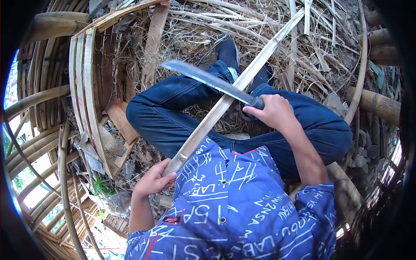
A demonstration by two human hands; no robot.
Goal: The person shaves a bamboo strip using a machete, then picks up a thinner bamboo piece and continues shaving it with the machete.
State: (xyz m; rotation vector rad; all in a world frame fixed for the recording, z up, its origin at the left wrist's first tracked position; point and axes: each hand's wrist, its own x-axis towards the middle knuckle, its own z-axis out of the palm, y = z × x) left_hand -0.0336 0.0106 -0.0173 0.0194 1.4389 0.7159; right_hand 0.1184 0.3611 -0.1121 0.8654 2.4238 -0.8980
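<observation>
My left hand (154,178) is closed around the near end of a long bamboo strip (208,121). The strip slants up and away to the right, over my crossed legs, and its far end lies among other strips. In my right hand (275,112) is the dark handle of a machete (203,77). Its long blade points to the upper left and crosses over the strip around mid-length, overlapping it in this view. Both hands are in front of my blue patterned shirt (242,203).
A wooden frame of slats (89,99) stands on my left. Split strips and shavings (195,26) litter the ground ahead. Thick bamboo poles (377,104) lie at the right, and a bamboo lattice (39,108) rises at the far left. A grey stone (118,203) sits near my left wrist.
</observation>
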